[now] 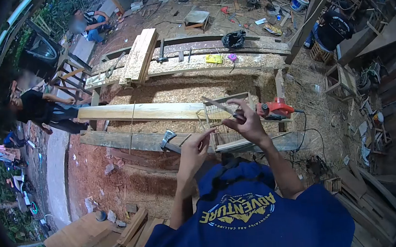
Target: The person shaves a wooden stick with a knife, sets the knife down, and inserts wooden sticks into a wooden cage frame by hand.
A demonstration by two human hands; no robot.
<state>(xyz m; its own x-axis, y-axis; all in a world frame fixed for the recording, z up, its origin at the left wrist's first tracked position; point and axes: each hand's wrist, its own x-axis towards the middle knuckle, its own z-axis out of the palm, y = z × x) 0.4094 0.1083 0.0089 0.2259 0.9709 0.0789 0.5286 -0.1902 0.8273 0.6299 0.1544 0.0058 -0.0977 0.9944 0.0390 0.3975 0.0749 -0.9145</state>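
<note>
Through the head view, I have my right hand [249, 125] pinching a slim tool [218, 104] above the frame [233, 144], likely for fine control. My left fingers nearly meet; I can't tell whether they grip anything. The frame lies toward the tabletop's [112, 138] right end, the planer [278, 108] just beside it, probably for easy reach.

A stack of boards [141, 54] lies across the rear bench [263, 59]. To its right rest a yellow packet [214, 59], a pink item [232, 57] and a black bag [234, 38]. Behind the bench stands a low stool [196, 18]; a white bucket [299, 2] is located at upper right. One person [37, 106] stands at left; another person [94, 27] sits at upper left.
</note>
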